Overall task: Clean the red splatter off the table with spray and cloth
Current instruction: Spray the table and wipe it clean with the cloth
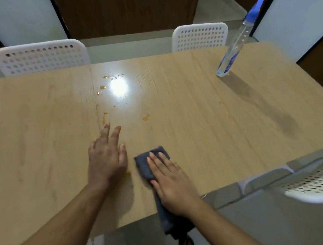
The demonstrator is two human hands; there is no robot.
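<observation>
One wooden table point(195, 108) holds one dark blue cloth point(144, 165) at its near edge, pressed flat under the right hand point(171, 183), fingers straight. The left hand point(106, 158) rests beside it, fingers relaxed. Orange-red splatter point(146, 117) dots the middle. One spray bottle point(236, 43) stands far right. Three white chairs surround.

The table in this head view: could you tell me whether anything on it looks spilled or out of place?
Yes. Orange-red splatter dots the table beyond the left hand, unwiped. The cloth under the right hand hangs over the near edge. The spray bottle stands far right.
</observation>
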